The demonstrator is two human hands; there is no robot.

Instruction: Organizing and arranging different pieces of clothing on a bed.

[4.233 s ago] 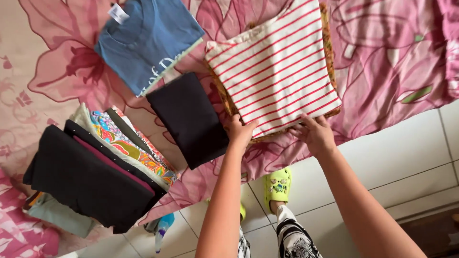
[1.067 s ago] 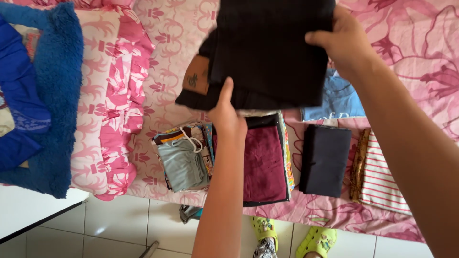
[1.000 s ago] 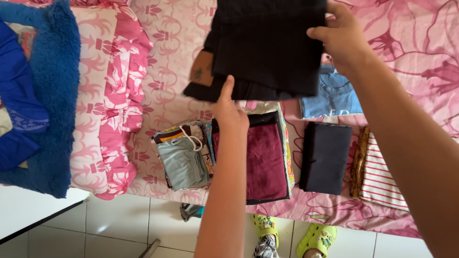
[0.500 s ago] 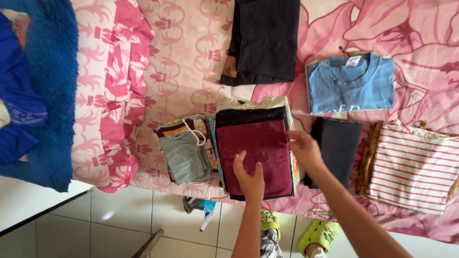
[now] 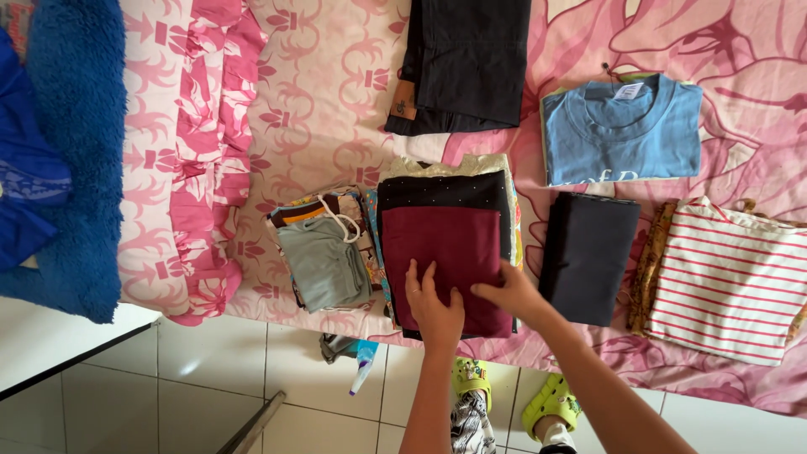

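A folded maroon garment (image 5: 445, 248) tops a pile of folded clothes near the front edge of the pink flowered bed (image 5: 328, 101). My left hand (image 5: 433, 307) lies flat on the maroon cloth's near edge, fingers spread. Beside it, my right hand (image 5: 508, 294) rests on the garment's near right corner. Neither hand grips anything. Folded black trousers (image 5: 466, 63) with a brown patch lie further back on the bed.
A grey-green folded stack (image 5: 324, 256) sits left of the pile. To the right lie a folded dark garment (image 5: 588, 252), a blue t-shirt (image 5: 622, 130) and a red-striped white top (image 5: 727, 277). A blue fluffy blanket (image 5: 59, 151) is at far left. A spray bottle (image 5: 361, 370) lies on the tiled floor.
The black trousers I held in the air a second ago now lie at the back of the bed. Both hands came down onto the maroon garment.
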